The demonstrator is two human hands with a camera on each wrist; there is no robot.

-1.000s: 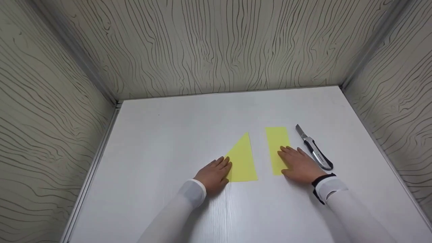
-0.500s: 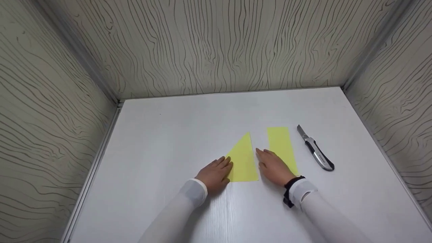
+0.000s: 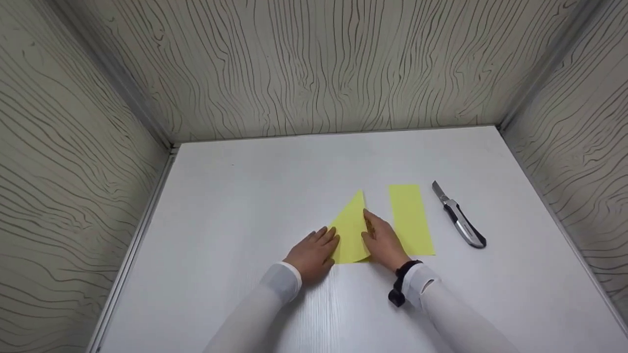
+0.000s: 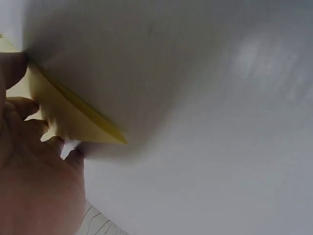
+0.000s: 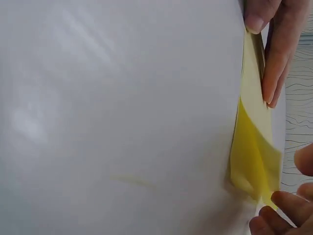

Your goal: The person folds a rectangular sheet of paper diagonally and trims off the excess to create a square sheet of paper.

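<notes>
A folded yellow sheet of paper (image 3: 350,228), roughly a triangle with a flat bottom, lies on the white table. My left hand (image 3: 310,255) rests spread on its left side and presses it down. At the right edge, my right hand (image 3: 387,245) holds the upper layer with bent fingers and thumb, lifting it a little. The right wrist view shows the raised flap (image 5: 252,156) parted from the layer below, between thumb and fingertips. In the left wrist view the folded edge (image 4: 83,110) lies under the left fingers.
A yellow paper strip (image 3: 409,211) lies flat just right of the right hand. Farther right is a utility knife (image 3: 461,223) with its blade out, pointing away. Wood-patterned panels (image 3: 314,73) border the white table (image 3: 235,206) at the back and sides.
My right hand has moved left, off the strip and onto the folded paper's right edge, which is now lifted. The strip and knife lie still. My left hand stays in place.
</notes>
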